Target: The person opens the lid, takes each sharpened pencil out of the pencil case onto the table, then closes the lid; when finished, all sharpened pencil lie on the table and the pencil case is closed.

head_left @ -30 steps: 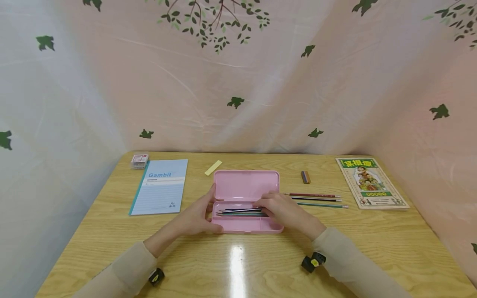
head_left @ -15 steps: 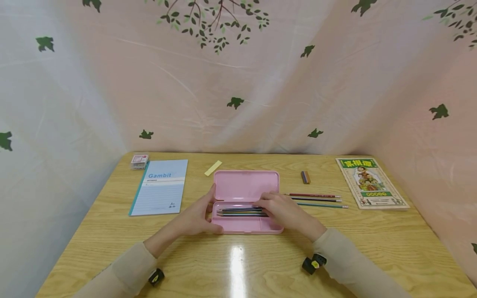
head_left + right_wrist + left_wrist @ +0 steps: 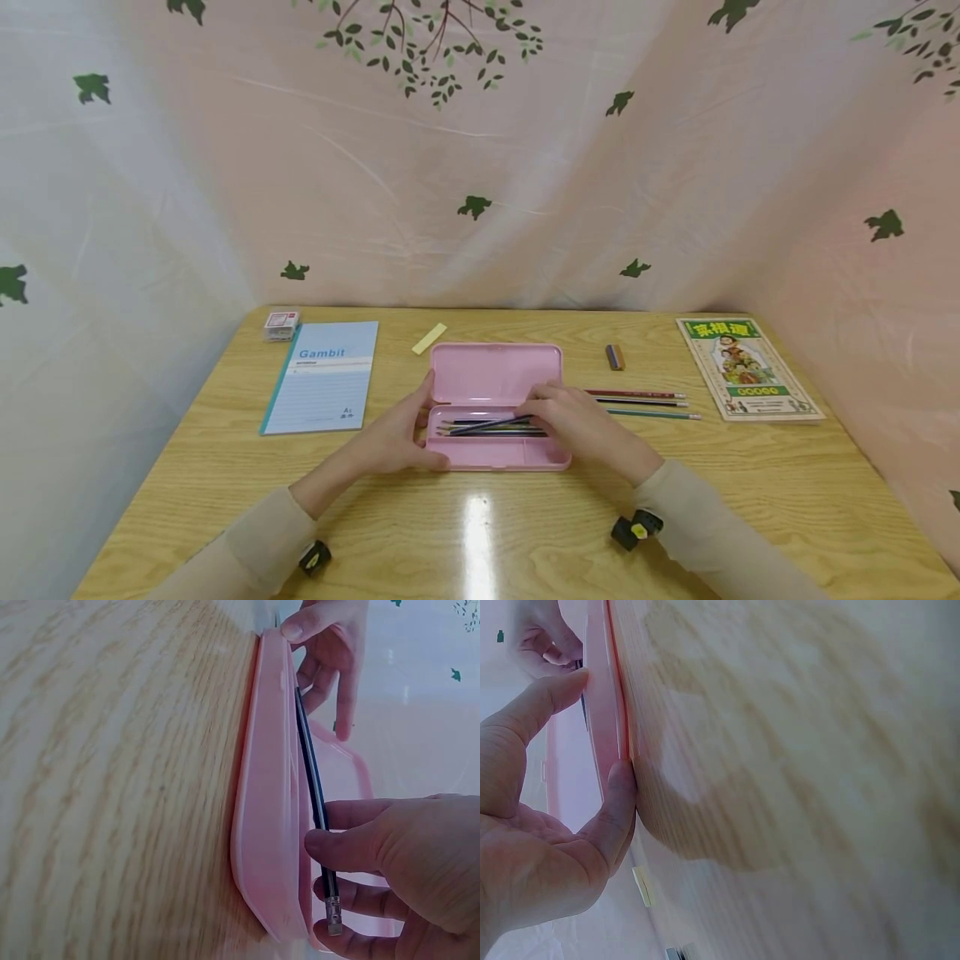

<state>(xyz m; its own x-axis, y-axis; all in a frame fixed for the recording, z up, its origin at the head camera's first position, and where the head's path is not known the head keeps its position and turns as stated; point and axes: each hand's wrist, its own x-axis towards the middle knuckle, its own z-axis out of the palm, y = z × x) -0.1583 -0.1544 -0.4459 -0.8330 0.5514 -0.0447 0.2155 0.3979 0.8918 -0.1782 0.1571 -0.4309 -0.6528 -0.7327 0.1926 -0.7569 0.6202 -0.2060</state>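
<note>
Pink and open, the pencil case [image 3: 497, 375] lies beside the left hand [image 3: 392, 435], which grips its left end. Over its right end, the right hand [image 3: 573, 421] pinches a dark pencil [image 3: 312, 772] that slants down leftward.

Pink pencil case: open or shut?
Open. In the head view, the lid of the pencil case is folded back, exposing the pencils inside.

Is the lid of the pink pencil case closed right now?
No: the head view shows the pink pencil case with its lid open and pencils visible inside.
</note>
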